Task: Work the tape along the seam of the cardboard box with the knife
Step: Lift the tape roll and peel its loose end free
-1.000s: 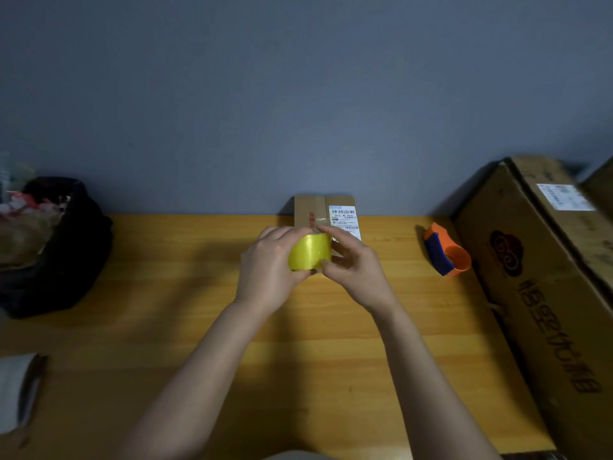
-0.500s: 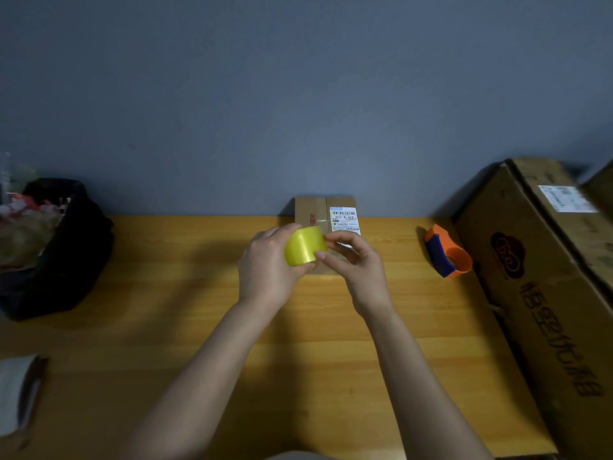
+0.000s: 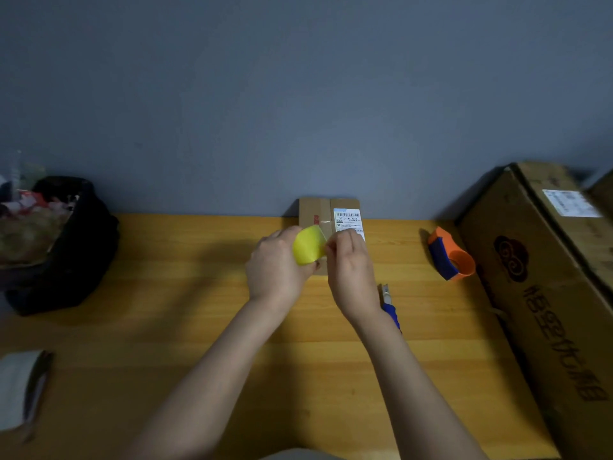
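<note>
A small cardboard box (image 3: 315, 210) with a white shipping label lies flat on the wooden table (image 3: 166, 293) against the wall. My left hand (image 3: 275, 267) holds a yellow tape roll (image 3: 308, 244) just in front of the box. My right hand (image 3: 348, 267) pinches at the roll's right edge, fingertips closed on the tape's end. A knife (image 3: 389, 307) with a blue handle lies on the table right of my right wrist, partly hidden by the forearm.
An orange and blue tape dispenser (image 3: 449, 255) sits at the right. A large cardboard box (image 3: 547, 293) fills the right edge. A black bag (image 3: 66, 247) with clutter stands at the left, and a white roll (image 3: 20, 390) lies at the near left.
Both hands have shifted slightly left and lower with the roll. My right arm moved aside, so the blue-handled knife on the table now shows.
</note>
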